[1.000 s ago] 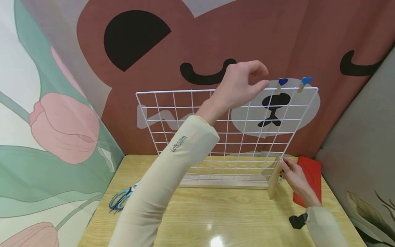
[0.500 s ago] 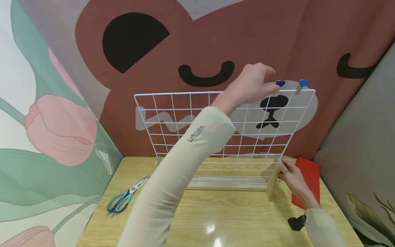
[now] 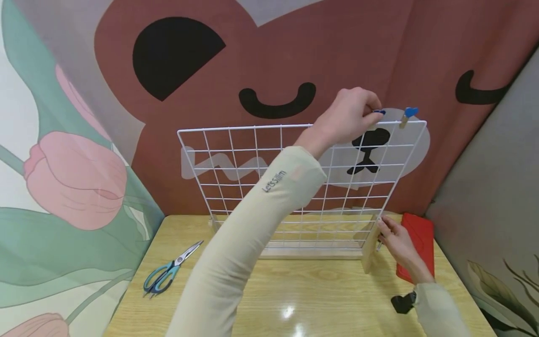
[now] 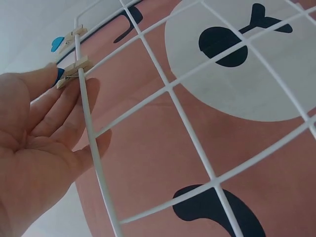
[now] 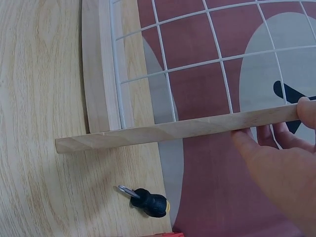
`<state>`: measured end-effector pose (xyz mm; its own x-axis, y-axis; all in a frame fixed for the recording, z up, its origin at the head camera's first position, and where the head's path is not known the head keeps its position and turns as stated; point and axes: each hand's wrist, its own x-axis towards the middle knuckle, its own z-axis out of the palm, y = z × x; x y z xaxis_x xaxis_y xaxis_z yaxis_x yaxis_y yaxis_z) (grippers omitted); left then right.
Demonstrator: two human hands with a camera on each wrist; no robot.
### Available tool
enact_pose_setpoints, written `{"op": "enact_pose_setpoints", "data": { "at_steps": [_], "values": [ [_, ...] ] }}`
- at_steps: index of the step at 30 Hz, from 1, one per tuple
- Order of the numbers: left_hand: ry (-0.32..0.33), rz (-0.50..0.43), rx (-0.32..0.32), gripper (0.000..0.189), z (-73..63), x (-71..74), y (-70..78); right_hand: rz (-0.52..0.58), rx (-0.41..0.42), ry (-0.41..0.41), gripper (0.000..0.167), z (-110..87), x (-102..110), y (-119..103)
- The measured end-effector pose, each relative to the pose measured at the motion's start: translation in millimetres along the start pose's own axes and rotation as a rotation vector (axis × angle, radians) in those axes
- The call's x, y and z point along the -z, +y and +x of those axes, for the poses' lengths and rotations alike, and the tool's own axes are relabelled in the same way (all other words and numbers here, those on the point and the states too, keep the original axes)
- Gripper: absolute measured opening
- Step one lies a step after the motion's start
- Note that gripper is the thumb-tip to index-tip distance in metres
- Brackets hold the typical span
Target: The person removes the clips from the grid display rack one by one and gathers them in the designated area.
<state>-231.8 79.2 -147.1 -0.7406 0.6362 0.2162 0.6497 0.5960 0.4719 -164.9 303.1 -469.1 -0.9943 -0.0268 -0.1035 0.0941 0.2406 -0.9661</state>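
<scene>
A white wire grid panel (image 3: 294, 183) stands in a wooden stand (image 3: 311, 253). My left hand (image 3: 343, 114) is at its top wire, pinching a small wooden clothespin (image 4: 75, 73) with a dark blue heart. In the left wrist view the thumb lies on the heart and the clothespin's jaws sit on the wire. Just beyond it, a second clothespin (image 3: 407, 117) with a lighter blue heart is clipped near the top right corner. My right hand (image 5: 281, 158) grips the stand's right wooden upright (image 5: 173, 132), thumb on one side and fingers on the other.
Scissors (image 3: 172, 270) with teal and dark handles lie on the wooden table (image 3: 269, 295) at the left. A short black-handled screwdriver (image 5: 148, 202) lies beside the upright, near a red case (image 3: 421, 243). A bear-print cloth (image 3: 189, 112) hangs behind.
My left hand has moved right along the top wire and taken hold of the dark blue heart clothespin. The right hand stays on the upright. The head view has shifted slightly.
</scene>
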Motion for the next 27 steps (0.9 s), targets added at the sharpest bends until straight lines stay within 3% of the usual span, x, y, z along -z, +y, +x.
{"op": "enact_pose_setpoints", "data": {
  "at_steps": [5, 16, 23, 27],
  "values": [
    [0.021, -0.042, -0.001, 0.023, -0.1, 0.4, 0.9, 0.001, 0.001, 0.001, 0.067, -1.3, 0.5, -0.1],
    [0.066, 0.016, -0.009, 0.024, -2.6, -3.1, 4.3, -0.006, 0.005, -0.004, 0.069, -2.3, 0.5, -1.1],
    [0.118, 0.050, 0.036, 0.022, -6.0, -2.7, 4.9, 0.006, 0.010, -0.011, 0.067, -0.4, -2.3, -1.8],
    [0.158, 0.041, 0.010, 0.021, -8.6, 1.6, 4.2, 0.013, 0.013, -0.013, 0.068, 1.2, -3.5, -1.3]
  ]
}}
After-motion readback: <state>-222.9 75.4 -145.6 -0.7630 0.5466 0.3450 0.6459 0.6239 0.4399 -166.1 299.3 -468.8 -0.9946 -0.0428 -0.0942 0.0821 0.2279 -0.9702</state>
